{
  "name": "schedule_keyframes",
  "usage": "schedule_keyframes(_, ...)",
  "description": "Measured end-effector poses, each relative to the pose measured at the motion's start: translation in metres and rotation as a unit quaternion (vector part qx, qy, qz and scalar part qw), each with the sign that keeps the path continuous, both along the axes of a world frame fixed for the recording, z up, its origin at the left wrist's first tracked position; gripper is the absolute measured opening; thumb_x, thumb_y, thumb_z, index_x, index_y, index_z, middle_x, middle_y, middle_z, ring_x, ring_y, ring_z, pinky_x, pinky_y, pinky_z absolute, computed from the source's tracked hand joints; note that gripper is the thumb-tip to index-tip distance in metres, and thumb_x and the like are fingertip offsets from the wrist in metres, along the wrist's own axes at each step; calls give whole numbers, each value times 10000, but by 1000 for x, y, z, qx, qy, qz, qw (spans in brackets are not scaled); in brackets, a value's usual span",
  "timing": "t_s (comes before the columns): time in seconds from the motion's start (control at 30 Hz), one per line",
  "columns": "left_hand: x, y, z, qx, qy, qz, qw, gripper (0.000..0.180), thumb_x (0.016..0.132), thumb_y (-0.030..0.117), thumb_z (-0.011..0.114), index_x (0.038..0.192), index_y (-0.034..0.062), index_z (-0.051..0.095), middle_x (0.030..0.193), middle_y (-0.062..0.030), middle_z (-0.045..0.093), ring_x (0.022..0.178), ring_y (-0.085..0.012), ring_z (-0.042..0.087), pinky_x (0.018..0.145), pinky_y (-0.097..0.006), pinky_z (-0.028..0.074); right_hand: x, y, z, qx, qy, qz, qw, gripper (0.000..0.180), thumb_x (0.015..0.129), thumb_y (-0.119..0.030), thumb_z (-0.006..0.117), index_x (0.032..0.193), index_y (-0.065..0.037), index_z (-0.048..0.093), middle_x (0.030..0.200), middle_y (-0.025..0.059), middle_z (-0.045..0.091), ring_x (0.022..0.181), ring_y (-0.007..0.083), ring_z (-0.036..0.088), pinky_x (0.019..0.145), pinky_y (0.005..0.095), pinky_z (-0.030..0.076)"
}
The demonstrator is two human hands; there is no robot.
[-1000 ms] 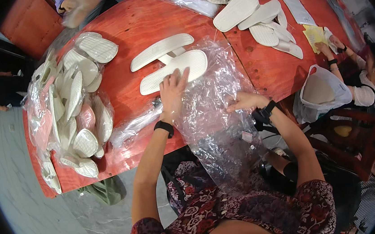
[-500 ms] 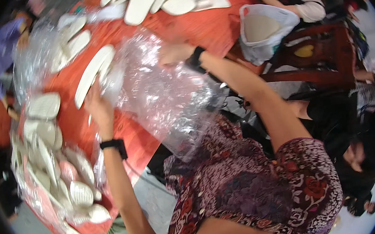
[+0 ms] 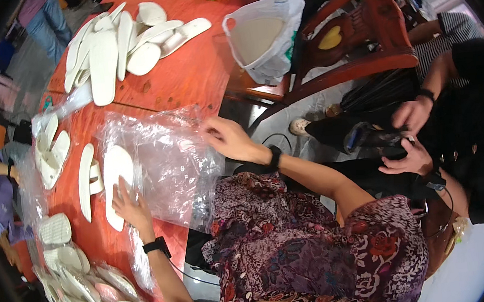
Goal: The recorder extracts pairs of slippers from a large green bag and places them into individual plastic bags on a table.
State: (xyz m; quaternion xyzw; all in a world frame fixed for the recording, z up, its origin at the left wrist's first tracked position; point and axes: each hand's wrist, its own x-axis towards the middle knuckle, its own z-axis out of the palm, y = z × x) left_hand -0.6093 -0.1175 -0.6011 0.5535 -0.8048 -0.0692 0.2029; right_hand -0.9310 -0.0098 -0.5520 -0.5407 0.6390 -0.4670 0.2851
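Observation:
A white slipper (image 3: 117, 163) lies sole up on the red table. My left hand (image 3: 132, 209) rests on its lower half, fingers stretched out. Just left of it, a second white slipper (image 3: 88, 192) lies on its side, strap showing. A large clear plastic bag (image 3: 168, 170) spreads flat to the right; its left edge meets the first slipper, and I cannot tell whether it overlaps it. At the bag's upper right edge, my right hand (image 3: 234, 142) has its fingers curled closed on the plastic.
White slippers pile up at the table's far end (image 3: 104, 65); wrapped ones heap at near left (image 3: 69, 266). One more pair (image 3: 53, 152) lies at the left. A white bag (image 3: 266, 38) stands by a wooden chair (image 3: 352, 29). A person's hands (image 3: 412, 134) hold a dark device at right.
The slipper my left hand held up at an angle now lies on the table under that hand. The clear bag lies flatter. My view has shifted, bringing the chair and a person at right into sight.

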Motion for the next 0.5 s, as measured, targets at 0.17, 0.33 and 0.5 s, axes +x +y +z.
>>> schedule_keyframes(0.17,-2,-1,-18,-27,-36,-4,999,672,871,429,554,1463,214,320,1422,-191,347,1232,-420,357,983,-586,289,-44,128,-67,105,-31,-310,945,236,808,-112,633,1003,-16,540,882,93,591,813,187,587,696,304,487)
schedule_keyframes(0.33,9,3,-29,-47,-36,-9,998,764,835,478,585,1482,228,266,1448,-191,306,1271,-436,309,991,-607,277,-74,224,-106,172,-215,-570,774,217,779,-123,632,929,14,556,908,125,588,822,198,566,696,332,471)
schedule_keyframes(0.5,-1,4,-13,68,19,-7,997,912,737,381,722,1487,213,231,1449,-226,248,1290,-454,270,1016,-610,258,-77,245,-20,61,120,-695,706,610,746,-196,744,1219,42,442,1167,196,460,1111,297,431,956,392,359)
